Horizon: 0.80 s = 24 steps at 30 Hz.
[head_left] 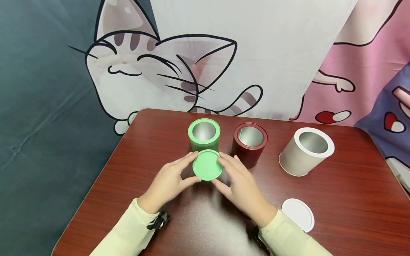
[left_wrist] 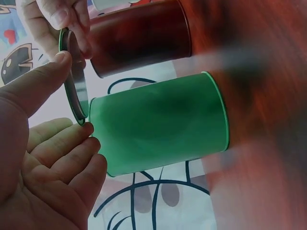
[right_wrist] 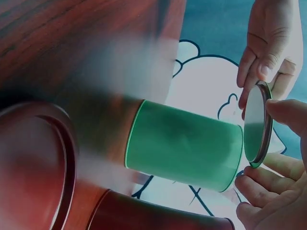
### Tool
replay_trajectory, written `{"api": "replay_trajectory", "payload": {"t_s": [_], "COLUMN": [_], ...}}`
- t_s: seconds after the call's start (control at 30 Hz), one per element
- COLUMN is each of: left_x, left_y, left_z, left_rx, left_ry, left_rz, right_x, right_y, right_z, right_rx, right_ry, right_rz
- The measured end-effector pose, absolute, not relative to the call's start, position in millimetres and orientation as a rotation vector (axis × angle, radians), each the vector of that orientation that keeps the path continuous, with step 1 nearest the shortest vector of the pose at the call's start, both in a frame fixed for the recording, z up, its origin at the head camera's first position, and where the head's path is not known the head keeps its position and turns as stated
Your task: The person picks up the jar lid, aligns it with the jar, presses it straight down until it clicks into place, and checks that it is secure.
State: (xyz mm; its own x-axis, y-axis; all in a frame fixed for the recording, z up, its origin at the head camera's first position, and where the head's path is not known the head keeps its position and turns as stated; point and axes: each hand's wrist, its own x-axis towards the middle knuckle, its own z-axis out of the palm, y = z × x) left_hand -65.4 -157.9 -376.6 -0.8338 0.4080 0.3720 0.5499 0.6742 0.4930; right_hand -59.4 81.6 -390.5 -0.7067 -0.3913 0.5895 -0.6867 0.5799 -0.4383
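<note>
Both hands hold a round green lid (head_left: 207, 165) by its edge, in front of and above the near side of an open green can (head_left: 204, 145). My left hand (head_left: 169, 181) pinches the lid's left side between thumb and fingers. On the opposite side, my right hand (head_left: 241, 183) grips it the same way. The wrist views show the lid edge-on, its metallic underside facing the can's mouth. In the left wrist view, the fingertips are close to the rim of the green can (left_wrist: 158, 124); whether they touch it I cannot tell.
An open dark red can (head_left: 248, 153) stands right of the green one. Farther right is an open white can (head_left: 296, 156), with a white lid (head_left: 298, 215) lying nearer on the table. A red lid (right_wrist: 31, 167) lies close to the right wrist camera.
</note>
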Motion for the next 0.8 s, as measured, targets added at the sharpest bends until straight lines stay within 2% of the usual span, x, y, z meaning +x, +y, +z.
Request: {"api": "replay_trajectory", "payload": {"t_s": [0.8], "left_x": [-87.7], "left_y": [-158.2], "left_z": [-361.9], "left_rx": [-0.796], "left_ry": [-2.673], "left_rz": [-0.868], "right_x": [-77.5], "right_y": [78.3], "right_z": [-382.3], "right_rx": [0.831], "right_ry": [-2.367], "right_rz": [0.929]}}
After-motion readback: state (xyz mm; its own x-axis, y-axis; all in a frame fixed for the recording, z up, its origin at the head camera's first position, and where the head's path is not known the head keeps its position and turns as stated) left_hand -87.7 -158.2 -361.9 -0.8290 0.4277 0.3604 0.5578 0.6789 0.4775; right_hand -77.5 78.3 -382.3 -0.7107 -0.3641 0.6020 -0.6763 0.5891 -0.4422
